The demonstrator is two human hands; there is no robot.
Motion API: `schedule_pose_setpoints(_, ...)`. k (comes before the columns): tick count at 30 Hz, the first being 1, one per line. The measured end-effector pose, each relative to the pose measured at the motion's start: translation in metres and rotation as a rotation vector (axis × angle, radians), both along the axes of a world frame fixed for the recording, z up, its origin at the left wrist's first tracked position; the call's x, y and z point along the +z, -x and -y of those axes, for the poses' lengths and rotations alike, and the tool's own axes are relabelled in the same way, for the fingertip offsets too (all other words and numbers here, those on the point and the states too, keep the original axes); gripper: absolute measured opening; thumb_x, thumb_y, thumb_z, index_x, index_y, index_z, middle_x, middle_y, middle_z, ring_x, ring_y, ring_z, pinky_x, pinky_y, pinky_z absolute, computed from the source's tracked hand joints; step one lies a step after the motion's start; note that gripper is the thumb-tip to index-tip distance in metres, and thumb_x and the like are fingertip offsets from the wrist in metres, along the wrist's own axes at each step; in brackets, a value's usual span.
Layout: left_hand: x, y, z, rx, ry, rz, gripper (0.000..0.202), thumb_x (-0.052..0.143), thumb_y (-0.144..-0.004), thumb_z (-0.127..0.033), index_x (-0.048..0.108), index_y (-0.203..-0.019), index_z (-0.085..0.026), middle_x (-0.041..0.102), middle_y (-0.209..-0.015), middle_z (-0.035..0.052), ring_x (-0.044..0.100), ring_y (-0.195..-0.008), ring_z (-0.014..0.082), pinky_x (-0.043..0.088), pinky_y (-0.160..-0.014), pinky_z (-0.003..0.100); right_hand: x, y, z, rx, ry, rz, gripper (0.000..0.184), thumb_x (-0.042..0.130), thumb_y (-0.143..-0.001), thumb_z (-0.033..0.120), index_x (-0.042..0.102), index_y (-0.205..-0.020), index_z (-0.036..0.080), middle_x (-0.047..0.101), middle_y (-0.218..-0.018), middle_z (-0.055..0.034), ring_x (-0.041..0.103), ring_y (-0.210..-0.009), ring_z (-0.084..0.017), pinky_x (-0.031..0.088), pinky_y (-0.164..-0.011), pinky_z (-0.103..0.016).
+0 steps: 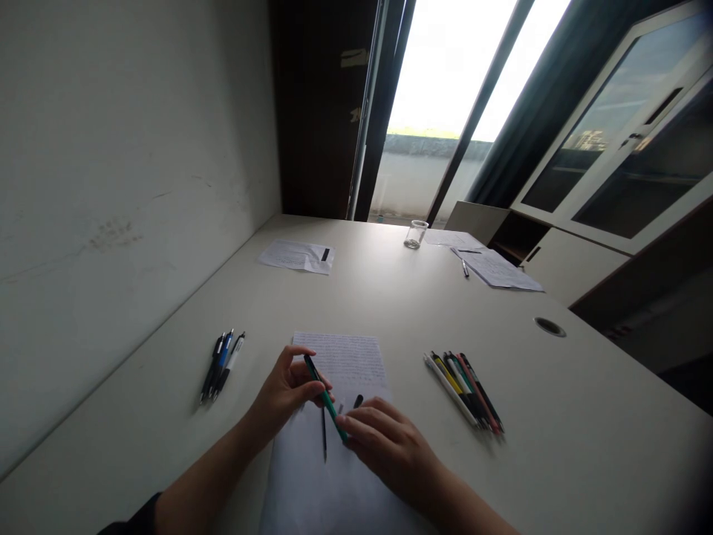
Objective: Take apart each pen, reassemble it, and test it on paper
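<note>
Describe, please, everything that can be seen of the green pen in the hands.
The green pen is slim and straight, with a green barrel, seemingly plastic, and a dark upper end. It slants down from upper left to lower right in the view, over the handwritten sheet. The left hand holds its upper part; the right hand's fingers are at its lower end, partly hiding it.

Dk sleeve (134, 518) on L forearm (203, 468) – ends well below elbow-side edge of view; L hand (287, 390) & R hand (393, 446) – bare.
</note>
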State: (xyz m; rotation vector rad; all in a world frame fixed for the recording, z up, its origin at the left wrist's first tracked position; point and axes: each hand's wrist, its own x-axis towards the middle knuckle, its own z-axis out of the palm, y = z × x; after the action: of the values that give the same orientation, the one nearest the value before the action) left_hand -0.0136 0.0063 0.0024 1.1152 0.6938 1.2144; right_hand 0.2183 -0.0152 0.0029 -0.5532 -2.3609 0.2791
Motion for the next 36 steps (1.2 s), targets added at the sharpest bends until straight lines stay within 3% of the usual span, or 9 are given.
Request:
schedule_pose_setpoints(5,-0.005,0.001,0.000,-0.079,-0.029,-0.028,0.044,0.074,-0.083,-0.027,0.046,-0.117,-0.022,0.074,-0.087,0.0062,0.073,-0.075,0.0226,0.057,-0.066,0.034,0.005,0.002,0.003,0.076,0.027,0.027,0.037,0.059,-0.092,0.009,0.056,-0.127,0.022,0.070,-0.103,-0.0072,0.061,-0.090,-0.018,0.053,-0.080,-0.032)
schedule_pose_setpoints(9,-0.007,0.001,0.001,-0.129,-0.032,-0.046,0.042,0.073,-0.085,-0.024,0.048,-0.119,-0.021,0.074,-0.089,0.0077,0.073,-0.076,0.0223,0.057,-0.068,0.035,0.010,0.003,0.007,0.092,0.060,0.100,0.029,0.063,-0.092,0.017,0.060,-0.120,0.022,0.070,-0.103,-0.0072,0.062,-0.090,-0.019,0.054,-0.079,-0.031)
schedule_pose_setpoints(19,-0.008,0.004,0.003,-0.138,-0.039,-0.150,0.031,0.073,-0.084,-0.027,0.065,-0.112,-0.015,0.076,-0.092,0.0128,0.073,-0.081,0.0258,0.058,-0.075,0.041,0.024,0.007,0.022,0.161,0.159,0.131,0.020,0.060,-0.088,0.019,0.061,-0.108,0.021,0.068,-0.095,-0.0084,0.062,-0.088,-0.019,0.054,-0.078,-0.032)
schedule_pose_setpoints(24,-0.002,0.008,0.001,-0.014,-0.132,-0.249,0.025,0.063,-0.091,-0.030,0.070,-0.111,-0.016,0.073,-0.098,0.0131,0.071,-0.086,0.0241,0.058,-0.074,0.037,0.029,0.002,0.023,0.155,0.226,0.103,0.022,0.060,-0.087,0.017,0.060,-0.109,0.022,0.066,-0.095,-0.0090,0.061,-0.087,-0.020,0.054,-0.076,-0.031)
schedule_pose_setpoints(28,-0.002,0.010,-0.003,0.225,-0.118,-0.238,0.024,0.059,-0.093,-0.034,0.071,-0.100,-0.015,0.072,-0.089,0.0094,0.068,-0.080,0.0215,0.056,-0.073,0.034,0.031,-0.011,0.021,0.090,0.269,0.046,0.025,0.059,-0.087,0.014,0.059,-0.111,0.023,0.066,-0.094,-0.0092,0.061,-0.088,-0.021,0.054,-0.076,-0.032)
schedule_pose_setpoints(32,-0.008,0.011,-0.006,0.426,-0.063,-0.240,0.027,0.058,-0.093,-0.039,0.070,-0.093,-0.015,0.070,-0.083,0.0067,0.066,-0.076,0.0189,0.053,-0.074,0.032,0.023,-0.037,0.015,-0.021,0.280,0.036,0.026,0.059,-0.088,0.013,0.059,-0.112,0.023,0.065,-0.096,-0.0092,0.061,-0.087,-0.021,0.054,-0.076,-0.034)
schedule_pose_setpoints(36,-0.010,0.012,-0.007,0.482,-0.047,-0.248,0.026,0.058,-0.093,-0.040,0.068,-0.092,-0.016,0.069,-0.083,0.0056,0.064,-0.078,0.0183,0.052,-0.075,0.031,0.011,-0.063,0.006,-0.126,0.358,0.132,0.023,0.059,-0.090,0.017,0.060,-0.112,0.024,0.065,-0.097,-0.0083,0.061,-0.088,-0.020,0.053,-0.075,-0.032)
